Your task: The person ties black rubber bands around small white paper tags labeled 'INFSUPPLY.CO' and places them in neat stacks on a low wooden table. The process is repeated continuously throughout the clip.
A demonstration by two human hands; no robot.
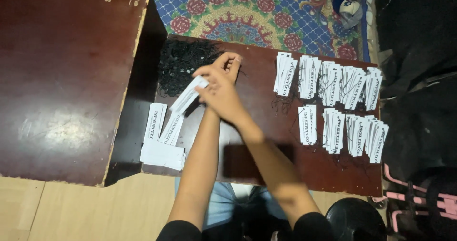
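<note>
Looking down from the head camera, the two hands meet over the low dark table (304, 174), arms crossing just below the wrists. The right hand (220, 94) lies on top, fingers curled around one end of a white paper tag (189, 95) that slants down to the left; the left hand (228, 62) sits just behind it with thumb and forefinger pinched together, though what they pinch is too fine to tell. Just left of the hands lies a heap of black strings (183, 68) at the table's far left corner. Below the held tag, a few loose tags (162, 127) lie on the table's left edge, some printed side up, some blank. Well to the right, finished tag bundles (333, 103) with black strings stand in two rows. A larger brown table (62, 79) adjoins on the left, and a patterned floral rug (257, 12) shows beyond.
</note>
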